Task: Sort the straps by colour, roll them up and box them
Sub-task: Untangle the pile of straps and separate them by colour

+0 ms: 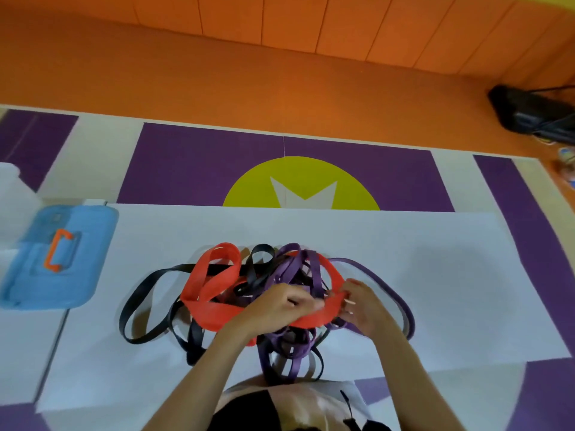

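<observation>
A tangled pile of straps lies on the white table in front of me: wide red straps, narrow black straps looping out to the left, and purple straps spreading to the right and toward me. My left hand grips a red strap at the middle of the pile, fingers curled round it. My right hand pinches the same red strap a little to the right. The strap runs taut between the two hands.
A blue box lid with an orange handle lies at the table's left end, a white container behind it. Beyond the table are a purple and yellow floor mat and an orange floor with a black bag at far right.
</observation>
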